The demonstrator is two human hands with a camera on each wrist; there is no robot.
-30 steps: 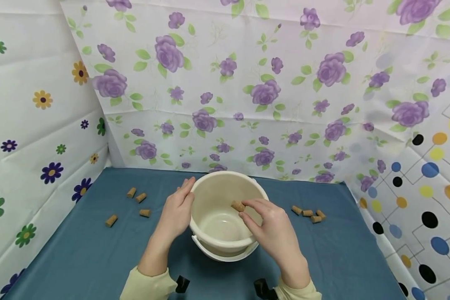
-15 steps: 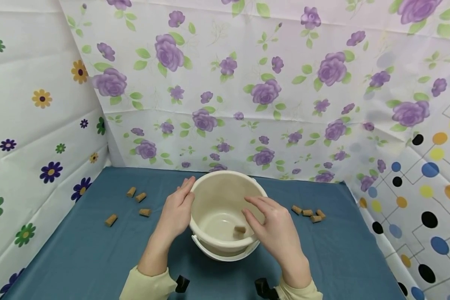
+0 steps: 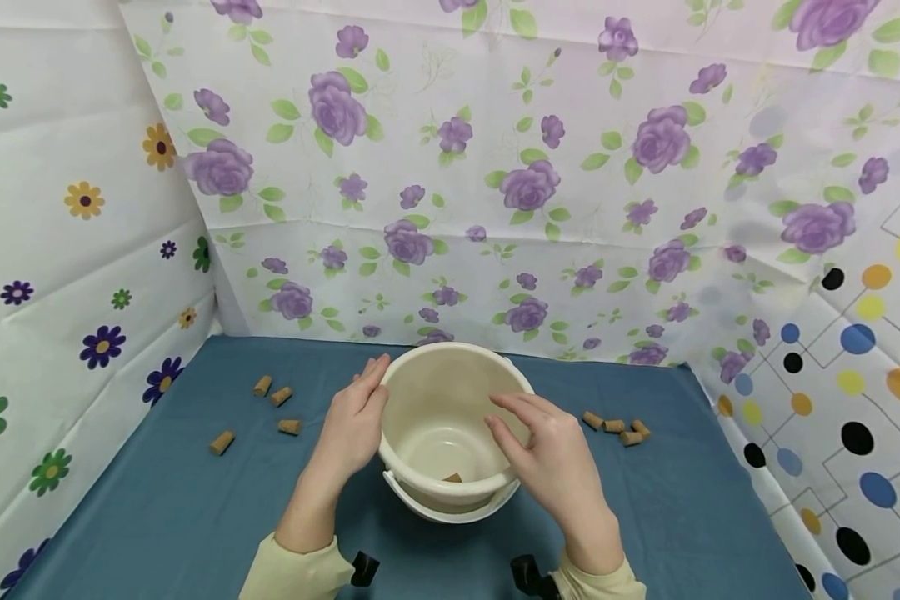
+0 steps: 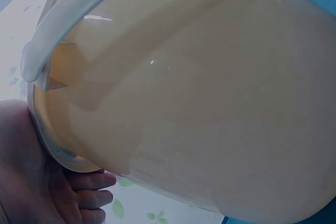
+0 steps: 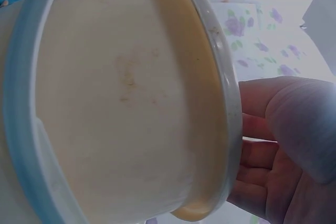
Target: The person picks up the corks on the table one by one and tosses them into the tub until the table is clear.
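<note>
A cream plastic bucket (image 3: pixel 435 392) stands mid-table with its mouth tilted toward me, its handle (image 3: pixel 453 517) hanging at the front. My left hand (image 3: pixel 351 425) rests against the bucket's left rim with fingers extended; the left wrist view shows its palm (image 4: pixel 21 161) beside the rim. Over the right rim, my right hand (image 3: pixel 558 458) has thumb and fingers apart, holding nothing. Inside the bucket, a cork (image 3: pixel 453 478) lies near the front wall, mostly hidden by the rim. Both wrist views show chiefly the bucket's outer wall (image 5: pixel 121 93).
Several corks (image 3: pixel 289 427) lie scattered on the blue cloth (image 3: pixel 690 500) to the left. Another group of corks (image 3: pixel 613 426) lies close together at the right. Patterned sheets (image 3: pixel 450 183) enclose the back and both sides.
My right thumb and fingers have parted and let go of a cork. It has dropped into the bucket and shifted toward the front wall. The left hand has stayed at the rim.
</note>
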